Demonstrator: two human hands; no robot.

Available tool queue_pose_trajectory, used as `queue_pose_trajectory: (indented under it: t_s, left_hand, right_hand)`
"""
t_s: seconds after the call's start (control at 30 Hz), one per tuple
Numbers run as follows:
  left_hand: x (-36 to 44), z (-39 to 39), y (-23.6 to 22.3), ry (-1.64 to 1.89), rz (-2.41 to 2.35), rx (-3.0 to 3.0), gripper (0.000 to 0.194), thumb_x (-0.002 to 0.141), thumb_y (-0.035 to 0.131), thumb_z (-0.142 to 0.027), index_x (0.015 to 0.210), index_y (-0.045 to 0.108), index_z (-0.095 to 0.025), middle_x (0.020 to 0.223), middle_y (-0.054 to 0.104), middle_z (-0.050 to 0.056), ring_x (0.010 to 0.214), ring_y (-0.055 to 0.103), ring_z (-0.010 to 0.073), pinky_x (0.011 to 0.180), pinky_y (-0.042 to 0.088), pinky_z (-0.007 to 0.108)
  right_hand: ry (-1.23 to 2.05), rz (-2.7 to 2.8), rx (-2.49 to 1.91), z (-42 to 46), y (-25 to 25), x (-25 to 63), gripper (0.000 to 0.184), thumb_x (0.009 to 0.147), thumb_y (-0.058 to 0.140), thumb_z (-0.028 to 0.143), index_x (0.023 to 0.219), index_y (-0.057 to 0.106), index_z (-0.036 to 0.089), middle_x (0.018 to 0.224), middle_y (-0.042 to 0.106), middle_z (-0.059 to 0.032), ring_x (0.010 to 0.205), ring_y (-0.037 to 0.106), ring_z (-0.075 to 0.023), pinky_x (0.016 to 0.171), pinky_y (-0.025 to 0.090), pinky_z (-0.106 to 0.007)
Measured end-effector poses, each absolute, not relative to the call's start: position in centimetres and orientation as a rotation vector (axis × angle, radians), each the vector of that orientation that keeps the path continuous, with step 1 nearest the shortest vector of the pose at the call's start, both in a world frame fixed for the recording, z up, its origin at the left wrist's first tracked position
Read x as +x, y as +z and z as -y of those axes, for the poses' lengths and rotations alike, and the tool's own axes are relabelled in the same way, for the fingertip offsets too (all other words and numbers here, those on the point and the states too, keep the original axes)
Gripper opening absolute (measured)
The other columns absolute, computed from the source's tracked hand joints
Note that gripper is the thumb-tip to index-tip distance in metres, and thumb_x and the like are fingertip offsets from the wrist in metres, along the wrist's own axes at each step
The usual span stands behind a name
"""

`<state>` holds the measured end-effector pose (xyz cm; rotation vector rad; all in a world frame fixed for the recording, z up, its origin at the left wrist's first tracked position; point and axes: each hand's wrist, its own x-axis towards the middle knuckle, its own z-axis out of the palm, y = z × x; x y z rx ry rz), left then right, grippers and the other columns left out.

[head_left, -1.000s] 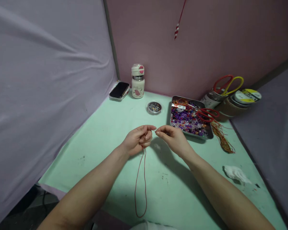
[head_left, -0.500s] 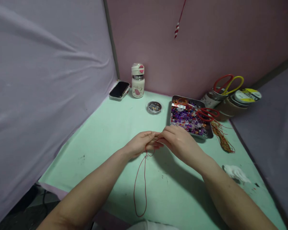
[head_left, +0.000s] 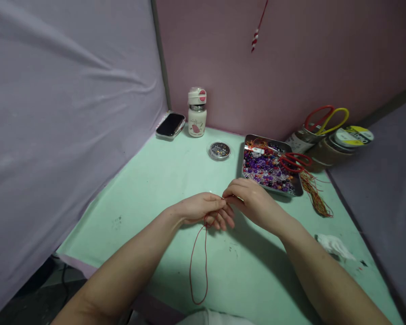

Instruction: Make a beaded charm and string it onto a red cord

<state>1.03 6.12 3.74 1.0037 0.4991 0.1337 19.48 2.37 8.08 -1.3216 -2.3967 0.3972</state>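
A thin red cord (head_left: 206, 266) hangs in a long loop below my left hand (head_left: 211, 210), with a smaller loop across its fingers. Thumb and index finger of that hand pinch the cord, while the other fingers are loosely spread. Fingertips of my right hand (head_left: 248, 196) meet the left ones and are closed in a pinch on the cord; the exact spot is too small to make out. Just beyond the right hand lies a metal tray (head_left: 272, 184) of purple, red and clear beads (head_left: 262, 164).
Red-handled scissors (head_left: 295, 161) rest on the tray's right side. Beyond stand a jar with scissors (head_left: 299, 137), a spool (head_left: 353, 135), a bottle (head_left: 196, 119), a phone (head_left: 171, 125) and a round clear case (head_left: 219, 150). Cord bundle (head_left: 320, 203) and crumpled tissue (head_left: 334, 247) lie right.
My left hand has turned and dropped slightly, its lower fingers spreading apart. The right fingertips have shifted a little lower with it. The view has moved slightly.
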Motion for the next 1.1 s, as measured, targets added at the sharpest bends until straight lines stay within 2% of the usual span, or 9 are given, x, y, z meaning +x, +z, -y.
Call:
queue_pose_trajectory:
  t_s: [0.13, 0.23, 0.33, 0.57, 0.67, 0.83, 0.97, 1.1]
  left_hand:
    - [0.81, -6.15, 3.95, 0.087, -0.48, 1.064, 0.044, 0.081, 0.058, -0.055, 0.076, 0.061, -0.012, 0.07, 0.067, 0.007, 0.057, 0.06, 0.01, 0.047, 0.034, 0.021]
    - [0.63, -6.18, 3.95, 0.052, -0.458, 1.085, 0.044, 0.081, 0.058, -0.056, 0.074, 0.059, -0.013, 0.066, 0.065, 0.004, 0.052, 0.055, 0.008, 0.047, 0.035, 0.021]
    - [0.55, -6.23, 3.93, 0.037, -0.44, 1.11, 0.044, 0.081, 0.057, -0.056, 0.073, 0.06, -0.013, 0.063, 0.063, 0.003, 0.047, 0.048, 0.0066, 0.045, 0.031, 0.021]
    - [0.53, -6.15, 4.28, 0.064, -0.402, 1.061, 0.041, 0.081, 0.057, -0.055, 0.07, 0.058, -0.015, 0.056, 0.058, 0.0, 0.042, 0.027, 0.0059, 0.046, 0.024, 0.026]
    - [0.51, -6.12, 4.47, 0.043, -0.42, 1.059, 0.041, 0.08, 0.058, -0.056, 0.07, 0.058, -0.016, 0.052, 0.053, -0.001, 0.042, 0.026, 0.0066, 0.046, 0.024, 0.026]
    - [0.46, -6.17, 4.58, 0.032, -0.432, 1.035, 0.041, 0.079, 0.06, -0.055, 0.071, 0.058, -0.015, 0.054, 0.056, 0.0, 0.042, 0.025, 0.0055, 0.046, 0.025, 0.026]
    - [0.3, -6.27, 4.58, 0.028, -0.428, 1.022, 0.041, 0.079, 0.06, -0.055, 0.071, 0.057, -0.015, 0.051, 0.052, -0.002, 0.041, 0.025, 0.0053, 0.046, 0.025, 0.025]
    - [0.47, -6.33, 4.51, 0.106, -0.495, 1.017, 0.037, 0.081, 0.059, -0.051, 0.076, 0.056, -0.015, 0.063, 0.058, 0.0, 0.042, 0.026, 0.0039, 0.045, 0.027, 0.024]
  right_hand:
    - [0.578, 2.315, -1.273, -2.49, 8.12, 19.74, 0.007, 0.087, 0.059, 0.016, 0.084, 0.064, 0.019, 0.08, 0.064, -0.0017, 0.076, 0.056, -0.0145, 0.072, 0.04, -0.028]
    - [0.766, 2.237, -1.224, -2.52, 8.3, 19.9, 0.005, 0.086, 0.06, 0.02, 0.087, 0.065, 0.019, 0.085, 0.065, -0.0019, 0.078, 0.058, -0.0135, 0.072, 0.044, -0.027]
    - [0.896, 2.184, -1.157, -2.52, 8.47, 19.93, 0.009, 0.088, 0.059, 0.025, 0.09, 0.066, 0.02, 0.087, 0.066, -0.0024, 0.079, 0.06, -0.0132, 0.073, 0.046, -0.027]
    - [0.913, 2.168, -1.137, -2.37, 8.75, 19.72, 0.012, 0.089, 0.057, 0.025, 0.089, 0.068, 0.02, 0.085, 0.066, -0.003, 0.08, 0.06, -0.0141, 0.074, 0.047, -0.029]
    - [0.92, 2.172, -1.137, -2.37, 8.74, 19.72, 0.013, 0.089, 0.056, 0.025, 0.089, 0.068, 0.02, 0.085, 0.067, -0.0034, 0.079, 0.06, -0.0144, 0.074, 0.047, -0.029]
    - [0.949, 2.171, -1.13, -2.39, 8.64, 19.73, 0.012, 0.089, 0.056, 0.023, 0.088, 0.067, 0.02, 0.084, 0.067, -0.0028, 0.078, 0.06, -0.0134, 0.073, 0.047, -0.028]
    - [0.973, 2.177, -1.147, -2.26, 8.89, 19.67, 0.012, 0.088, 0.056, 0.02, 0.085, 0.067, 0.019, 0.082, 0.066, -0.0019, 0.075, 0.059, -0.0124, 0.071, 0.045, -0.026]
    - [0.963, 2.081, -1.261, -2.45, 8.56, 19.77, 0.013, 0.087, 0.055, 0.021, 0.081, 0.066, 0.018, 0.078, 0.066, -0.001, 0.07, 0.057, -0.0119, 0.066, 0.043, -0.025]
